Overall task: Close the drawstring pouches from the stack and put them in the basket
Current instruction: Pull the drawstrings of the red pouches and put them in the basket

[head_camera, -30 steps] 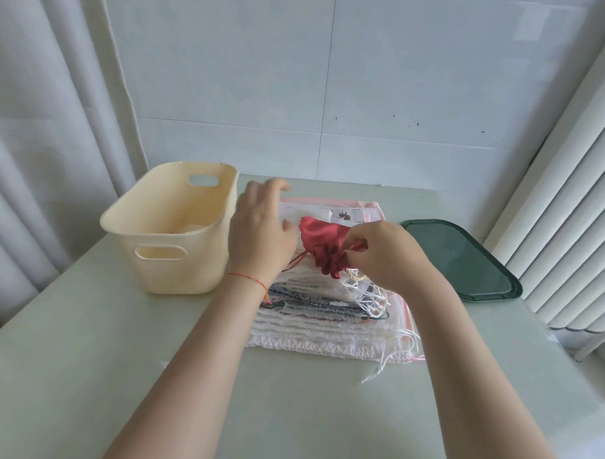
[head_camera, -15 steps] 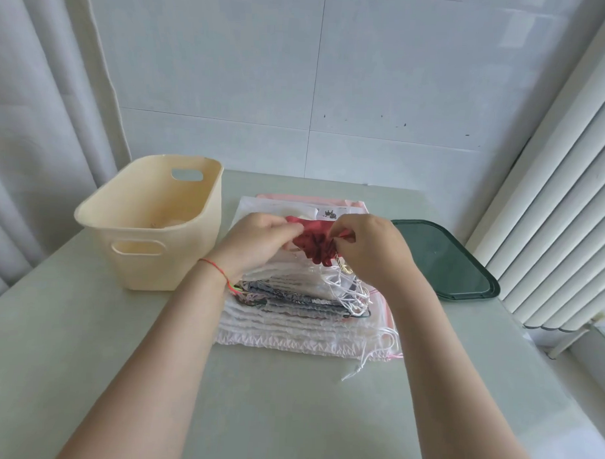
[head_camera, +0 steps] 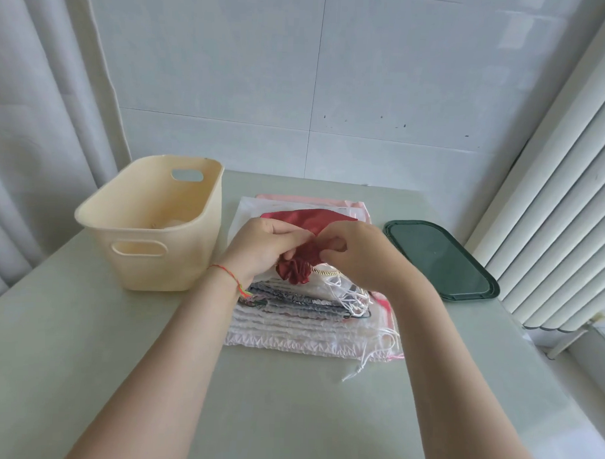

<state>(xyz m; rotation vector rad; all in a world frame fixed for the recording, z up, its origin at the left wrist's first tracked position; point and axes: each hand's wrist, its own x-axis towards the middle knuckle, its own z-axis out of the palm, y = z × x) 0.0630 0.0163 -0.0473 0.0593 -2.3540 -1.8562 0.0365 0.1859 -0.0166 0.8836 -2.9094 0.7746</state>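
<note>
Cream plastic basket [head_camera: 150, 224] with cut-out handles stands left on the pale grey-green table [head_camera: 84, 359]; something pale lies at its bottom, too indistinct to identify. Beside it, the layered stack of white, pink and grey drawstring pouches [head_camera: 301, 318], cords trailing right. Above the stack, the left hand [head_camera: 262, 250] and right hand [head_camera: 358, 257], fingers curled, both pinch the dark red satin drawstring pouch [head_camera: 304, 243], its mouth gathered. Dark green plastic lid [head_camera: 437, 258] lies right. No legible writing.
</note>
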